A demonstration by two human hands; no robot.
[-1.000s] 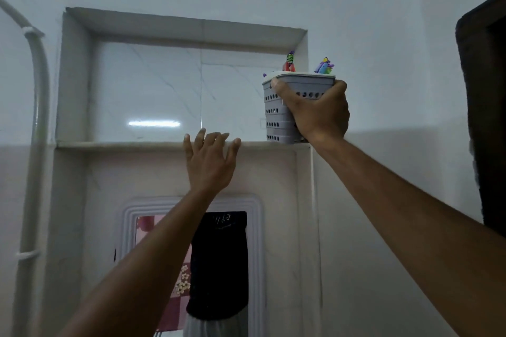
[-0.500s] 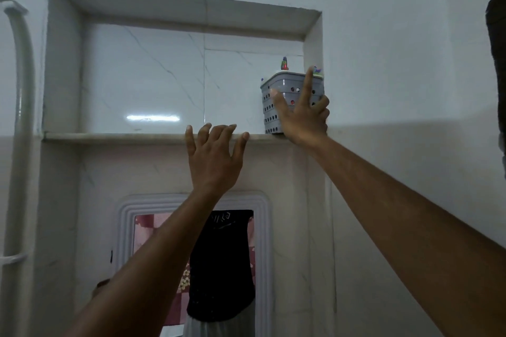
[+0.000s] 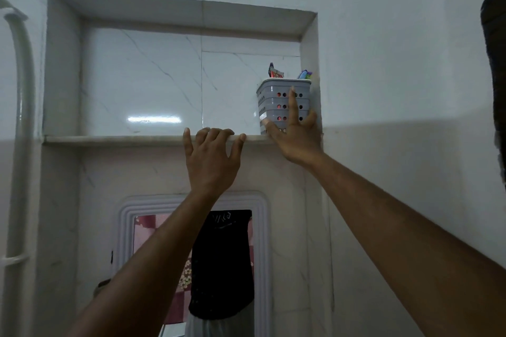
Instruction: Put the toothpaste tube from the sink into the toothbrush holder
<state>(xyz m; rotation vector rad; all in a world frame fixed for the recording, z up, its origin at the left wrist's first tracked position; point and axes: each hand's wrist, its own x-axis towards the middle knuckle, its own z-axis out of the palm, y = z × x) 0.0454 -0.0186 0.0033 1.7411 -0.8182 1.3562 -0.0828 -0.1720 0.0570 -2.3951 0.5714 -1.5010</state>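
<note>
Toothpaste tube (image 3: 276, 73) pokes its red crimped end above the rim of the grey perforated toothbrush holder (image 3: 273, 100), and red shows through the holder's holes. At the far left a white pipe (image 3: 20, 123) runs up the wall. A tiled wall niche (image 3: 169, 82) opens to its right, with a marble ledge (image 3: 109, 139) along the bottom. The left hand (image 3: 212, 161) has its fingers spread wide and hooked over the ledge's edge, holding nothing. Below it hangs a white-framed mirror (image 3: 261, 254), cut off at the bottom, reflecting a dark garment. The holder stands on the ledge in the niche's right corner, with toothbrush heads (image 3: 305, 74) at its right. The right hand (image 3: 297, 139) lies open with spread fingers against the holder's front, covering its lower part. A dark shape at the right edge is too cropped to identify.
</note>
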